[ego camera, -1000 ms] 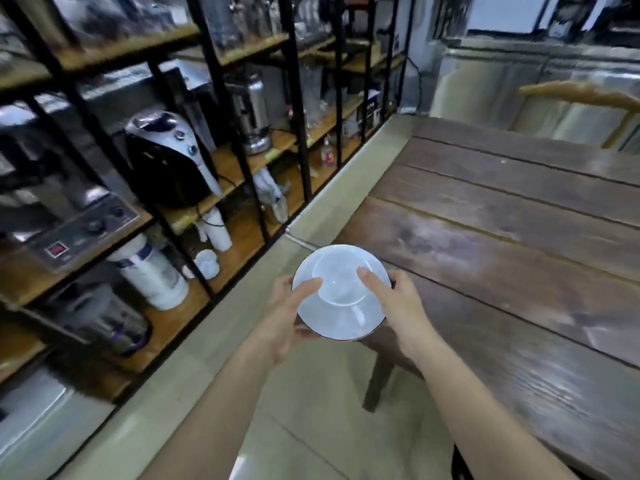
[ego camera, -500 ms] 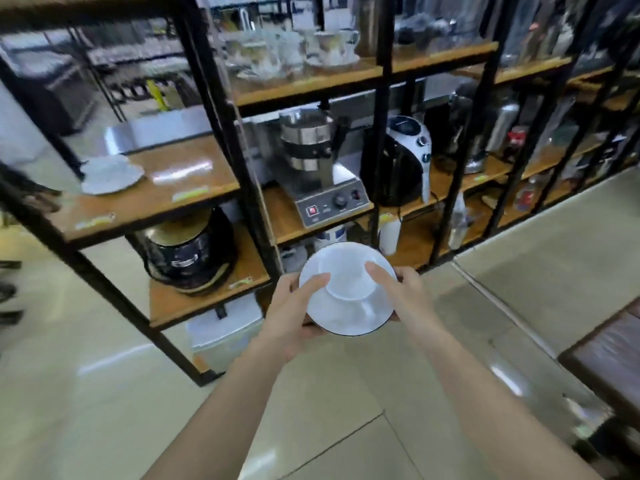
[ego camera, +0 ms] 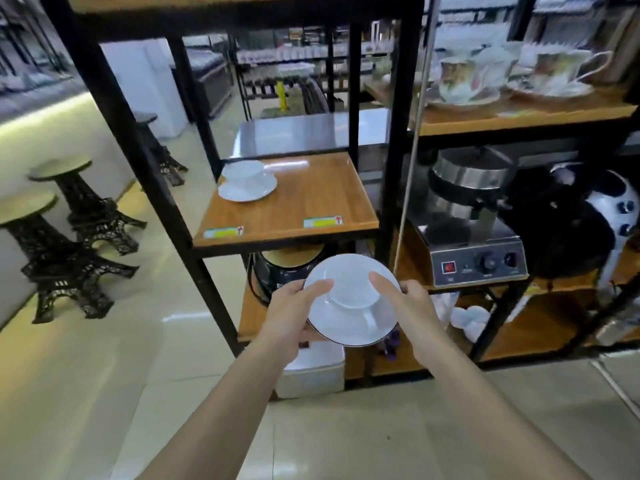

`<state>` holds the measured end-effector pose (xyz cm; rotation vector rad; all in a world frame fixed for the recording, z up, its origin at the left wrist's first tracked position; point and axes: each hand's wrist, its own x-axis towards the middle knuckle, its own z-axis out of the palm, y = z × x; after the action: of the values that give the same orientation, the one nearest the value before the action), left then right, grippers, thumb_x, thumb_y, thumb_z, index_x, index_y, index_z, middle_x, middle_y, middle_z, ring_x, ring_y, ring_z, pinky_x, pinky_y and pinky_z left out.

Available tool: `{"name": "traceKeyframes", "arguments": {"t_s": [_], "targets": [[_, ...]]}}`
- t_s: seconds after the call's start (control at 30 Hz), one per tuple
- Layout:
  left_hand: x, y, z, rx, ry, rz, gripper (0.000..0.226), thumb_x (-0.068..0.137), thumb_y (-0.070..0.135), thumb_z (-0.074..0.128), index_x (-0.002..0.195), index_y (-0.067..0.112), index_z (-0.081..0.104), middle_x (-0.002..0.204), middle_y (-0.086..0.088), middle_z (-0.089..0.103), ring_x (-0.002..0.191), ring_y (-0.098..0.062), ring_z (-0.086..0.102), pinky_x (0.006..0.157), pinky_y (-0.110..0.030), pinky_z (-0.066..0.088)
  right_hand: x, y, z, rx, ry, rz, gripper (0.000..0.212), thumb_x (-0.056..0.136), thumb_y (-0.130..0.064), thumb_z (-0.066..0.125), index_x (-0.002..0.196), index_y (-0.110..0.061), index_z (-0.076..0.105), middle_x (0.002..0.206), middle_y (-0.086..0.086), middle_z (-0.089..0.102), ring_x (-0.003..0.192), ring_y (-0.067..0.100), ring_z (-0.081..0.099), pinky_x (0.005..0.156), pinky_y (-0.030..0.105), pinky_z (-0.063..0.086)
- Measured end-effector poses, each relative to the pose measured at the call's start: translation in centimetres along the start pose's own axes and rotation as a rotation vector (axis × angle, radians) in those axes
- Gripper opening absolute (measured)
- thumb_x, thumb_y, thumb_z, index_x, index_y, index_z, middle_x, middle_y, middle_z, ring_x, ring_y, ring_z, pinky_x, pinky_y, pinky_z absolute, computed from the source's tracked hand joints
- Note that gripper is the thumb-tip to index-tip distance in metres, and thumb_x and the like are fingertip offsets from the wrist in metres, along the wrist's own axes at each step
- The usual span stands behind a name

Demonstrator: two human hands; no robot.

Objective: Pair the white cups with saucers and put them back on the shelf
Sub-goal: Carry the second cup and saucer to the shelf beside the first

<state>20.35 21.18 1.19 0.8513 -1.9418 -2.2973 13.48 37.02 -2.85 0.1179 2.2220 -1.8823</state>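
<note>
I hold a white cup (ego camera: 351,292) on its white saucer (ego camera: 341,325) with both hands, low in front of the shelf unit. My left hand (ego camera: 292,310) grips the saucer's left rim, thumb on top. My right hand (ego camera: 407,303) grips the right rim the same way. The cup's handle points toward me. Another white cup (ego camera: 242,172) stands on a saucer (ego camera: 247,191) at the back left of the wooden shelf (ego camera: 311,202), above and beyond my hands. The remainder of that shelf board is bare.
Black metal uprights (ego camera: 398,133) frame the shelf bay. A steel appliance with knobs (ego camera: 474,237) fills the bay to the right, patterned cups (ego camera: 512,74) stand on the board above it, and a dark pot (ego camera: 287,271) sits below. Two black stools (ego camera: 69,230) stand on the tiled floor at left.
I turned away from the wooden table toward the shelf unit, carrying the cup and saucer in both hands. The shelf with the other cup and saucer is now straight ahead and closer.
</note>
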Motion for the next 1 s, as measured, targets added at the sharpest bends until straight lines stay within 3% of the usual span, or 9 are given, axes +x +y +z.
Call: {"name": "traceKeyframes", "arguments": {"t_s": [0.13, 0.27, 0.33, 0.4, 0.47, 0.53, 0.67, 0.83, 1.0], "targets": [[6.3, 2.9, -0.4, -0.026, 0.063, 0.013, 0.029, 0.079, 0.029, 0.07, 0.104, 0.015, 0.065, 0.104, -0.007, 0.067, 0.091, -0.026, 0.063, 0.057, -0.035, 0.058, 6.8, -2.4, 3.0, -0.01, -0.007, -0.035, 0.05, 0.075, -0.055, 0.063, 0.102, -0.016, 0.051, 0.094, -0.002, 0.057, 0.082, 0.009, 0.054, 0.058, 0.025, 0.038], [12.1, 6.8, -0.8, -0.047, 0.042, 0.006, 0.033, 0.079, 0.031, 0.07, 0.107, 0.02, 0.058, 0.099, 0.005, 0.058, 0.087, -0.015, 0.056, 0.054, -0.032, 0.056, 12.8, -5.6, 5.5, -0.02, -0.022, -0.066, 0.042, 0.076, -0.052, 0.064, 0.097, -0.019, 0.051, 0.091, -0.007, 0.056, 0.08, 0.005, 0.053, 0.059, 0.023, 0.038], [14.8, 8.3, -1.0, -0.057, 0.044, -0.002, 0.029, 0.078, 0.033, 0.071, 0.098, 0.025, 0.053, 0.094, 0.009, 0.054, 0.085, -0.014, 0.054, 0.062, -0.037, 0.058, 15.2, -6.9, 6.4, -0.025, -0.002, -0.08, 0.039, 0.076, -0.052, 0.065, 0.096, -0.023, 0.049, 0.089, -0.01, 0.055, 0.079, 0.004, 0.053, 0.06, 0.022, 0.039], [17.5, 9.4, -1.1, -0.058, 0.045, -0.002, 0.036, 0.075, 0.035, 0.074, 0.101, 0.024, 0.051, 0.095, 0.008, 0.054, 0.087, -0.016, 0.055, 0.074, -0.046, 0.058, 17.5, -7.9, 7.4, -0.026, 0.006, -0.078, 0.049, 0.073, -0.057, 0.064, 0.103, -0.021, 0.05, 0.095, -0.006, 0.058, 0.088, 0.013, 0.057, 0.073, 0.029, 0.047], [20.0, 10.6, -1.1, -0.07, 0.061, -0.014, 0.043, 0.073, 0.034, 0.076, 0.108, 0.019, 0.055, 0.096, 0.007, 0.056, 0.086, -0.015, 0.056, 0.071, -0.046, 0.059, 19.8, -9.0, 8.1, -0.056, 0.01, -0.062, 0.052, 0.071, -0.06, 0.063, 0.103, -0.02, 0.052, 0.096, -0.006, 0.059, 0.093, 0.018, 0.058, 0.078, 0.033, 0.049], [22.2, 11.8, -1.0, -0.087, 0.084, -0.017, 0.053, 0.071, 0.032, 0.077, 0.117, 0.017, 0.056, 0.099, 0.005, 0.058, 0.086, -0.015, 0.055, 0.059, -0.039, 0.056, 21.9, -9.9, 8.8, -0.057, -0.011, -0.083, 0.042, 0.074, -0.057, 0.062, 0.096, -0.021, 0.059, 0.09, -0.009, 0.062, 0.092, 0.017, 0.06, 0.066, 0.026, 0.046], [26.2, 13.8, -1.0, -0.08, 0.069, -0.048, 0.059, 0.072, 0.029, 0.077, 0.124, 0.014, 0.053, 0.113, -0.004, 0.058, 0.1, -0.025, 0.054, 0.06, -0.038, 0.053, 25.7, -11.5, 10.2, -0.036, 0.021, -0.051, 0.053, 0.072, -0.056, 0.062, 0.11, -0.019, 0.057, 0.091, -0.005, 0.062, 0.084, 0.012, 0.059, 0.062, 0.024, 0.043], [30.2, 15.8, -0.6, -0.045, 0.047, -0.066, 0.054, 0.075, 0.029, 0.075, 0.121, 0.01, 0.055, 0.118, -0.011, 0.061, 0.108, -0.033, 0.057, 0.072, -0.046, 0.058, 30.0, -12.8, 11.7, -0.11, 0.047, 0.034, 0.073, 0.074, -0.064, 0.056, 0.126, -0.013, 0.052, 0.118, 0.009, 0.061, 0.106, 0.026, 0.057, 0.094, 0.043, 0.047], [33.1, 16.3, 0.3, -0.014, 0.079, -0.076, 0.053, 0.075, 0.032, 0.075, 0.119, 0.008, 0.056, 0.113, -0.009, 0.062, 0.104, -0.032, 0.059, 0.076, -0.047, 0.058, 32.7, -12.9, 12.0, -0.103, 0.092, 0.055, 0.075, 0.076, -0.061, 0.057, 0.131, -0.012, 0.047, 0.125, 0.009, 0.057, 0.112, 0.025, 0.054, 0.088, 0.035, 0.044]]}}
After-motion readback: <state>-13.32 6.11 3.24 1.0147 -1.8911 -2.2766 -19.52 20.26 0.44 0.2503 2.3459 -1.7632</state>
